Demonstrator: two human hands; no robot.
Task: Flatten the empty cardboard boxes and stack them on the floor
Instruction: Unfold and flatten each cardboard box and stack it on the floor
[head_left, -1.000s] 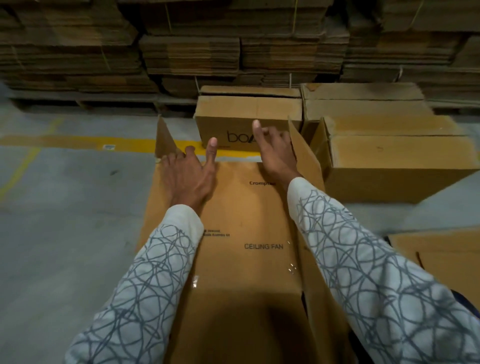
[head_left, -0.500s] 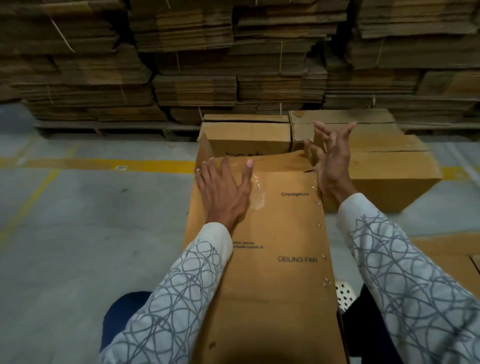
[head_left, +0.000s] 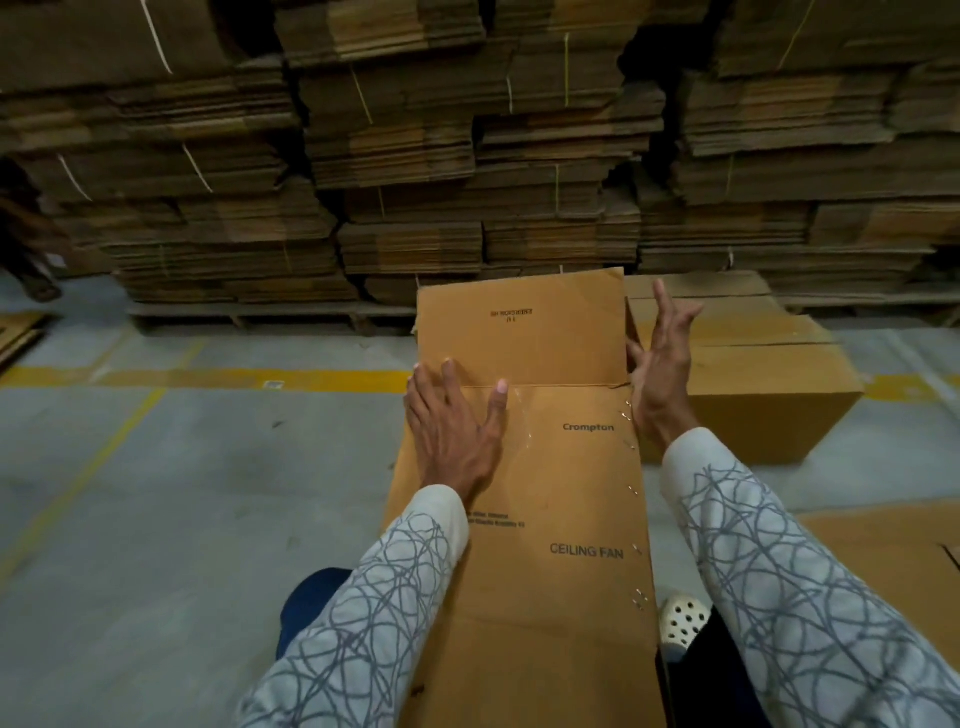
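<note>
A head-camera view looks down over two patterned grey-white sleeves in a warehouse. The long brown cardboard box printed "Crompton" and "CEILING FAN" lies collapsed lengthwise in front of me, its near end over my lap and its far end reaching out over the grey concrete floor with a yellow painted line.

My left grip, a bare hand, lies palm down on the box's top panel just short of the far fold, with the fingers spread and pressing flat. My right grip stands upright at the box's right edge with its fingers straight and fanned. It holds nothing, though the thumb seems to touch the side of the brown end flap, which sticks up at the far end.

A row of small metal staples runs down the box's right edge. Just beyond the right grip sit assembled brown cardboard boxes, and tied bundles of flattened cardboard rise behind them. A flat brown cardboard sheet lies on the floor to my right.

I judge the flattening to be partly done. The body is down but the end flap is not. Next I would push that flap level while the left grip pins the panel, keeping clear of the staples. Then I would lay the box on the sheet at my right.
</note>
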